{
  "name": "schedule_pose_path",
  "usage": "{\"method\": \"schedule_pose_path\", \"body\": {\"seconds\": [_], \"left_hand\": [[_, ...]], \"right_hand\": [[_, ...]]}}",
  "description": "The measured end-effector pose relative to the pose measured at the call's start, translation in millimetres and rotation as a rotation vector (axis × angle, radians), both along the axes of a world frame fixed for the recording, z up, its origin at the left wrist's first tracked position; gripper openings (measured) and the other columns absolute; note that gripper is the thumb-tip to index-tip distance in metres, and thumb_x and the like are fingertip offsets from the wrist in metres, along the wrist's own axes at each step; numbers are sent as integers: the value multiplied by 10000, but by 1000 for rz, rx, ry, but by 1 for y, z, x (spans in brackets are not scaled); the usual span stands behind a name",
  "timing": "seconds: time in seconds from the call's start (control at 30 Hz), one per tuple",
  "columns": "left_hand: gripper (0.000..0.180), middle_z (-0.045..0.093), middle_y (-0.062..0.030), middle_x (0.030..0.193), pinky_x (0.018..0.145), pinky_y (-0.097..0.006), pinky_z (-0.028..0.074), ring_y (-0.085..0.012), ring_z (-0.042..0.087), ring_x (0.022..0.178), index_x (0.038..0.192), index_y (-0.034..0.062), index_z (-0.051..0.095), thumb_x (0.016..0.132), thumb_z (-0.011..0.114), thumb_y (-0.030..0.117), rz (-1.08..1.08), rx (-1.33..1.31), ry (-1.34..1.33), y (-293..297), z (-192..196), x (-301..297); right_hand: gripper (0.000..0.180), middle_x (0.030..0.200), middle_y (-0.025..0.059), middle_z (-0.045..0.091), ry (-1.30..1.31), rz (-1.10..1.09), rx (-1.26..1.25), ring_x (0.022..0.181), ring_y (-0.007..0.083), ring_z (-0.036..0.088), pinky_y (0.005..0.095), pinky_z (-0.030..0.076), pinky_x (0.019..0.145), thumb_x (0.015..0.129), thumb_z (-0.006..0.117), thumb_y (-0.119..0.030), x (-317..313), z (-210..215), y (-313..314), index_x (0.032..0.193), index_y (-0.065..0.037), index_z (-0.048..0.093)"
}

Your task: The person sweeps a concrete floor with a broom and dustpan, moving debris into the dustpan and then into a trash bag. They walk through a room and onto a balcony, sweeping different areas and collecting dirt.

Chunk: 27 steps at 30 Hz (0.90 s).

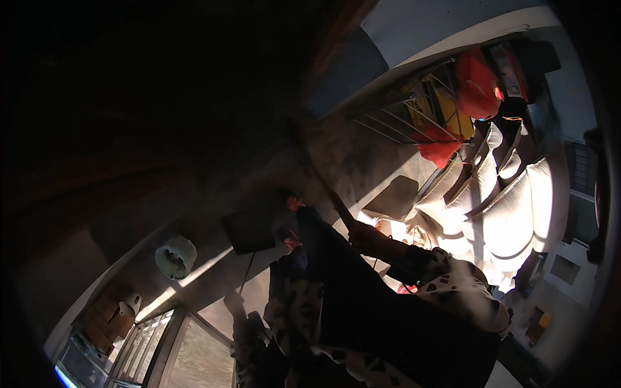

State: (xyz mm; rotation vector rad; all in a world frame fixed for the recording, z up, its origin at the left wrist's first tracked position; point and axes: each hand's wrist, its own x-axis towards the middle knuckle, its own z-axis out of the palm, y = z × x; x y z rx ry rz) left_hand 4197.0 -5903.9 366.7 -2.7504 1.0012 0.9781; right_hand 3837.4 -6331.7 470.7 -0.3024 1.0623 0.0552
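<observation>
In dim light, my right hand (367, 239) is closed around a long wooden stick (331, 194). The stick slants up and to the left, and its far end is lost in the dark. My left hand (235, 302), in shadow at the lower left, seems closed around a thin rod (247, 270). That rod runs up to a dark, flat, squarish pan (248, 231) on the floor, which looks like a long-handled dustpan. Both of my feet (292, 204) show between the pan and the stick.
A pale green, round tub (176, 257) stands on the floor to the left. Stuffed white sacks (511, 216) are heaped at the right. Behind them are a metal rack (414, 123) and red bags (475, 84). A framed glass door or window (197, 352) lies at the lower left.
</observation>
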Motion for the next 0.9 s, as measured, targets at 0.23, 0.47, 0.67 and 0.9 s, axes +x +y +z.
{"method": "schedule_pose_path", "body": {"seconds": [0.23,0.47,0.67,0.9], "left_hand": [[459,570,-88,647,473,-334,461,-192,566,544,1279,26,437,831,503,101,-76,17,272,-26,-81,12],[414,536,-63,676,548,-310,464,-166,542,604,1281,58,436,871,454,111,-603,-56,1,-67,-111,17],[380,506,-41,701,613,-288,466,-144,522,656,1284,84,435,906,413,120,-809,40,-192,-89,-77,15],[416,506,-38,655,554,-310,458,-165,524,607,1277,115,440,863,457,80,-814,-397,-464,-78,-66,25]], "right_hand": [[145,603,-23,434,-21,-250,-35,500,119,446,263,367,451,885,490,-308,-65,68,48,874,-169,450],[435,632,40,437,199,-565,-182,503,156,475,276,414,434,869,475,-75,-112,146,105,1287,-149,378],[293,504,13,417,261,-625,-70,359,160,439,294,316,287,910,413,-383,-137,82,25,885,-123,545],[232,537,32,447,479,-78,-332,371,156,439,316,314,300,939,382,-315,-107,71,-58,906,-125,511]]}}
